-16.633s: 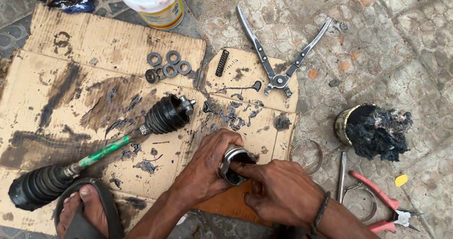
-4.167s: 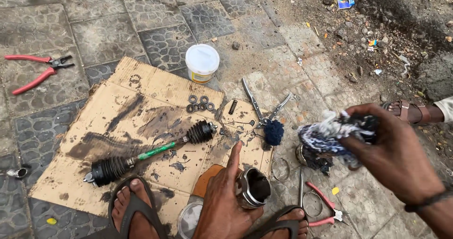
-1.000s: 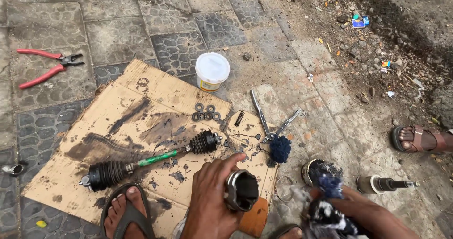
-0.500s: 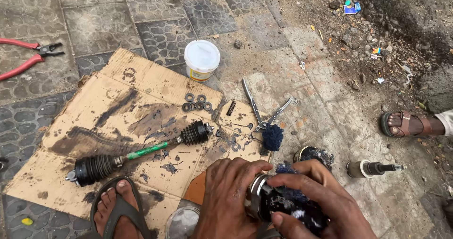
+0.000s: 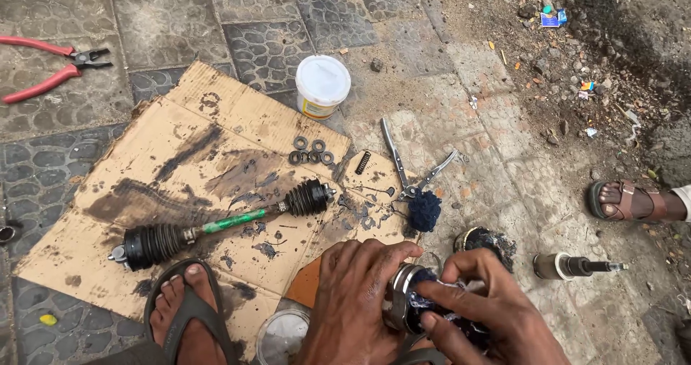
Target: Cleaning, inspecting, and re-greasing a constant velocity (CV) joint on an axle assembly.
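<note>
Our left hand point(image 5: 353, 300) grips the round steel joint housing point(image 5: 400, 306) low at centre | our right hand point(image 5: 489, 314) presses a dark blue greasy rag point(image 5: 432, 300) into it | behind: grease-stained cardboard sheet point(image 5: 180, 156), black-booted axle shaft point(image 5: 223, 224)

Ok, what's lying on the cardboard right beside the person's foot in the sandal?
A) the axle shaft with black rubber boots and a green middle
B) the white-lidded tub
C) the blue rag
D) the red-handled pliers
A: the axle shaft lies across the cardboard just above the foot, while the red-handled pliers and the white-lidded tub sit off on the paving.
</note>
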